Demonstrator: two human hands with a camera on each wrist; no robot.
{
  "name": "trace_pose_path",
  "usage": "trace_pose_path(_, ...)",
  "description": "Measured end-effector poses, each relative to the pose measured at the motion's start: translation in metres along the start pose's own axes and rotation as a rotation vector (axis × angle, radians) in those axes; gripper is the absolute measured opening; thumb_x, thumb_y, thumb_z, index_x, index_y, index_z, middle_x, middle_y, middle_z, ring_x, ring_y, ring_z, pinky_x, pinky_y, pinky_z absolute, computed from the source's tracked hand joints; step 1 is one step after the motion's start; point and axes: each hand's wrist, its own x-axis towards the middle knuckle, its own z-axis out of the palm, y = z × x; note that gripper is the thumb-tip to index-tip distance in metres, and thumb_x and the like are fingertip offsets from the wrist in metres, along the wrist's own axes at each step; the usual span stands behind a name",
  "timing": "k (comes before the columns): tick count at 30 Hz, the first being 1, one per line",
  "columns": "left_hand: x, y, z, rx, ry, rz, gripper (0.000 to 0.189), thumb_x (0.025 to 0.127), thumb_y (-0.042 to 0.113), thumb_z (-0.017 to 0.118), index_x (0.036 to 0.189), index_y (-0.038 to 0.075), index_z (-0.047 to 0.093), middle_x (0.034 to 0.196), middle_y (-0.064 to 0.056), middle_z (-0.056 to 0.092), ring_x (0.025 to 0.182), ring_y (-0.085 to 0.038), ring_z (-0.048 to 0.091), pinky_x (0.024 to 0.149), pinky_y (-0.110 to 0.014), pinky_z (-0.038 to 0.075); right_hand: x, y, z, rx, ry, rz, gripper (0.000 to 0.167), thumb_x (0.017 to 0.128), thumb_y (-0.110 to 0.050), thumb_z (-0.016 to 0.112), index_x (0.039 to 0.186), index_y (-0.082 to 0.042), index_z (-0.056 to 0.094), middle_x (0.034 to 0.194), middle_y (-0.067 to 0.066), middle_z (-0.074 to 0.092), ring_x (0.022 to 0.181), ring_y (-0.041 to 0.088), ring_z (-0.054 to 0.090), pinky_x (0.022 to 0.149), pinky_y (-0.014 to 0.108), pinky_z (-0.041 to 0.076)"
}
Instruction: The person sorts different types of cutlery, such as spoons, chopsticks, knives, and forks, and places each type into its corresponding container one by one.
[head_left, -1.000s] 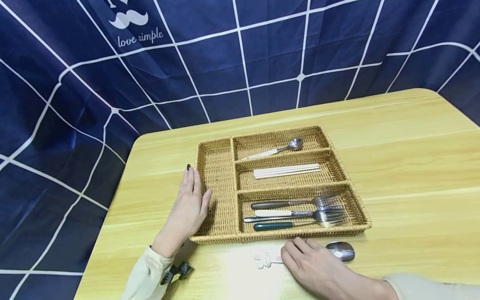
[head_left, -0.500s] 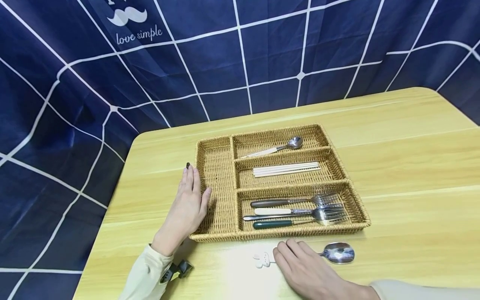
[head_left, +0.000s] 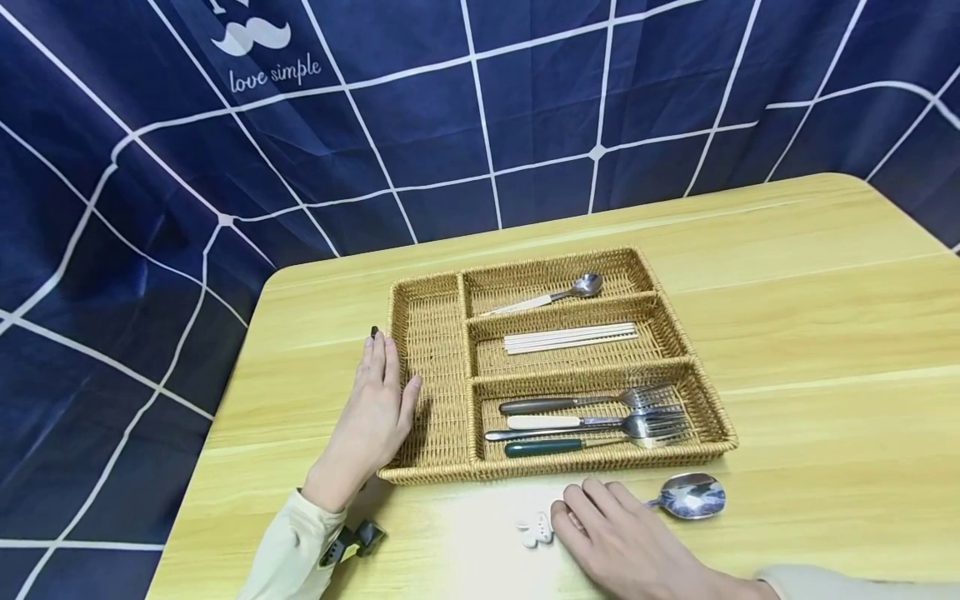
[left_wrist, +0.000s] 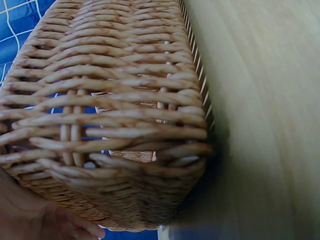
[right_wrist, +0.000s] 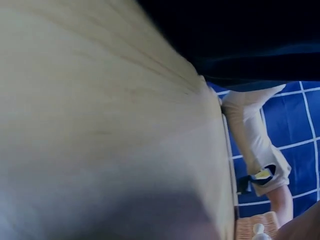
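My left hand (head_left: 369,417) lies along the left rim of a wicker cutlery tray (head_left: 474,417), fingers straight, thumb over the edge. In the left wrist view the tray's woven side (left_wrist: 110,120) fills much of the picture, with part of that hand (left_wrist: 45,217) at the lower left. Just in front of the tray, my right hand (head_left: 622,533) grips a spoon (head_left: 692,496) round its handle. Its shiny bowl sticks out to the right and a white rabbit-shaped handle end (head_left: 536,530) to the left. The palm hides the middle of the handle.
Forks (head_left: 547,447) with mixed handles lie in the tray's front compartment, pale chopsticks (head_left: 570,337) in the middle one. A white-handled spoon (head_left: 585,286) lies in the back one. A bare long compartment (head_left: 435,367) runs down the left. Blue grid cloth (head_left: 420,125) hangs behind the table.
The right hand first slid a little left along the spoon's handle. Since then spoon and hand have shifted slightly right, and the bowl has turned a bit upward in view. The left hand stays put.
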Motion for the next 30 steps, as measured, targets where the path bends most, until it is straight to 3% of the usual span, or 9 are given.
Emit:
trace_pose_path(6,0.000,-0.001,0.001,0.007,0.001,0.001,0.068,0.105,0.034,0.032,0.147,-0.014,0.009,0.155,-0.033,0.002,0.144,-0.044,0.001,0.117,-0.054,0.013,0.004,0.006,-0.011,0.025,-0.033,0.010,0.077,0.093,-0.070,0.006,0.089,-0.007,0.051,0.080,0.004,0.045,0.071,0.019,0.043,0.055,0.026,0.038)
trace_pose_path(10,0.001,-0.001,0.001,0.013,0.003,0.001,0.068,0.105,0.034,0.032,0.147,-0.014,0.009,0.154,-0.033,0.003,0.144,-0.044,0.002,0.117,-0.053,0.012,0.008,0.009,-0.016,0.030,-0.032,0.016,0.072,0.096,-0.066,0.009,0.089,-0.007,0.051,0.081,0.004,0.046,0.071,0.018,0.043,0.055,0.026,0.037)
trace_pose_path(14,0.001,-0.002,0.001,0.013,0.005,0.001,0.068,0.105,0.033,0.033,0.147,-0.014,0.010,0.154,-0.033,0.004,0.144,-0.044,0.002,0.117,-0.053,0.012,0.014,0.010,-0.019,0.026,-0.024,0.028,0.050,0.106,-0.032,0.014,0.090,-0.005,0.053,0.082,0.006,0.049,0.071,0.020,0.045,0.057,0.029,0.042)
trace_pose_path(17,0.000,-0.002,0.002,0.013,0.003,-0.001,0.068,0.105,0.034,0.033,0.147,-0.014,0.010,0.155,-0.033,0.003,0.144,-0.044,0.002,0.117,-0.053,0.012,0.019,0.012,-0.022,0.034,-0.031,0.050,0.041,0.101,-0.008,0.014,0.093,-0.003,0.054,0.085,0.008,0.052,0.073,0.022,0.049,0.061,0.032,0.047)
trace_pose_path(21,0.000,-0.002,0.002,0.012,-0.003,-0.002,0.068,0.105,0.034,0.033,0.147,-0.013,0.009,0.155,-0.033,0.002,0.144,-0.044,0.002,0.117,-0.053,0.012,0.023,0.015,-0.025,0.039,-0.047,0.082,0.040,0.101,-0.009,0.015,0.096,-0.002,0.054,0.087,0.010,0.053,0.076,0.024,0.050,0.064,0.035,0.048)
trace_pose_path(24,0.000,-0.002,0.003,0.011,-0.001,0.001,0.068,0.105,0.034,0.033,0.147,-0.013,0.009,0.155,-0.033,0.002,0.144,-0.044,0.002,0.117,-0.053,0.012,0.025,0.018,-0.027,0.030,-0.050,0.095,0.035,0.095,-0.001,0.019,0.098,-0.002,0.054,0.087,0.011,0.052,0.077,0.025,0.050,0.065,0.036,0.048)
trace_pose_path(27,0.000,-0.002,0.002,0.009,0.003,0.002,0.068,0.105,0.034,0.033,0.147,-0.013,0.009,0.155,-0.033,0.002,0.144,-0.044,0.002,0.117,-0.053,0.012,0.029,0.021,-0.030,0.035,-0.038,0.106,0.037,0.081,0.008,0.022,0.098,-0.001,0.054,0.088,0.012,0.052,0.077,0.026,0.050,0.064,0.037,0.047)
trace_pose_path(30,0.000,-0.001,0.002,0.007,0.003,0.002,0.068,0.105,0.034,0.033,0.148,-0.013,0.009,0.155,-0.033,0.002,0.144,-0.043,0.001,0.117,-0.054,0.012,0.032,0.024,-0.032,0.030,-0.013,0.125,0.037,0.076,0.010,0.024,0.097,-0.001,0.053,0.088,0.013,0.050,0.075,0.028,0.049,0.060,0.036,0.044)
